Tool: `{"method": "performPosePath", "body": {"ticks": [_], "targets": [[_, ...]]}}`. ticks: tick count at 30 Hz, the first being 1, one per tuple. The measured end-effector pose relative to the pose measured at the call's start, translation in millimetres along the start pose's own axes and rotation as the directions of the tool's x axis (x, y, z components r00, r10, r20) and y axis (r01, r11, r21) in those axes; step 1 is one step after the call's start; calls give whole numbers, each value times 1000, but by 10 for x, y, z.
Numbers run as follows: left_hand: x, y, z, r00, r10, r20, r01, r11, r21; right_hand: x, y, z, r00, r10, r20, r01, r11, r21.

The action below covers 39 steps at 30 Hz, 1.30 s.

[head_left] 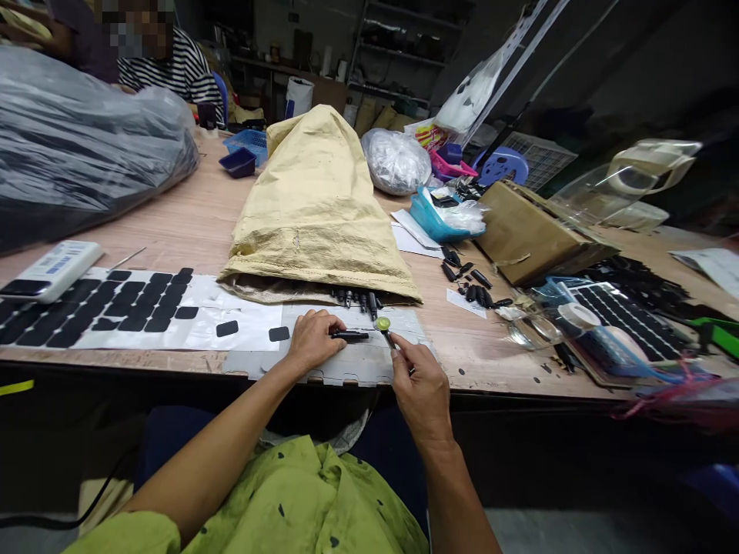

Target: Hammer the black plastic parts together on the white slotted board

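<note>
My left hand (315, 338) is closed around one end of a slim black tube (353, 335), which lies level over a grey board (340, 368) at the table's front edge. Just to the right, my right hand (420, 377) grips a small tool with a metal shaft and a round yellow-green head (382, 324). That head is close to the tube's free end; I cannot tell whether they touch. Behind both hands, several black tubes (363, 299) with metal tips stick out of the mouth of a large cream sack (315, 208).
Sheets of black stickers (135, 304) and a white box-shaped device (55, 269) are at the left. A big plastic bag (86, 146) stands behind them. Loose black parts (476, 292), a blue basket (442, 219) and a cardboard box (534, 235) occupy the right. A person in stripes (173, 73) sits across the table.
</note>
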State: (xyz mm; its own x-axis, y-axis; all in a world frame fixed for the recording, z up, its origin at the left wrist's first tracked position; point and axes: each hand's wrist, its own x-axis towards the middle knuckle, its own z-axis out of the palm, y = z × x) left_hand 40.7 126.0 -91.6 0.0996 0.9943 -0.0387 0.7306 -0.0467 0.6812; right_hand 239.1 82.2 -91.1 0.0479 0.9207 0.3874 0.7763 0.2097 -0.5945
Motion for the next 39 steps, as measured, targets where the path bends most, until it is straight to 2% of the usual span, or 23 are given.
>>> {"method": "performPosePath", "body": {"ticks": [5,10,15,20,24,26,29,32,35,37,39], "targets": [[-11,-50,14,998,59,8,-59,998,15,-23,189,71,1000,24,18,-21,987,-161],[-70,-72,-53,990,122,74,-123,992,15,-30,241,162,1000,0,13,3,978,-211],[-409,-118,-184,922,299,247,-302,953,-25,-7,236,211,998,-55,-41,42,963,-267],[-799,-225,-141,878,364,311,-417,900,125,-28,225,233,992,-109,-66,81,936,-341],[-917,-297,-34,872,371,320,-460,844,276,-38,229,232,991,-122,-64,91,930,-355],[-937,-296,-25,876,360,321,-452,844,288,-39,231,230,991,-120,-62,90,929,-358],[-924,-227,-95,886,346,309,-420,881,218,-40,230,228,991,-116,-62,87,931,-354],[-772,-99,-206,929,288,233,-321,940,118,-40,225,229,991,-114,-65,84,934,-348],[-417,22,-254,990,128,64,-132,989,63,-39,220,234,990,-122,-68,90,931,-354],[-108,73,-221,997,35,-70,-30,997,68,-40,217,236,989,-131,-64,99,926,-365],[193,102,-148,988,-33,-153,50,993,109,-42,213,234,989,-140,-56,109,920,-376]]}}
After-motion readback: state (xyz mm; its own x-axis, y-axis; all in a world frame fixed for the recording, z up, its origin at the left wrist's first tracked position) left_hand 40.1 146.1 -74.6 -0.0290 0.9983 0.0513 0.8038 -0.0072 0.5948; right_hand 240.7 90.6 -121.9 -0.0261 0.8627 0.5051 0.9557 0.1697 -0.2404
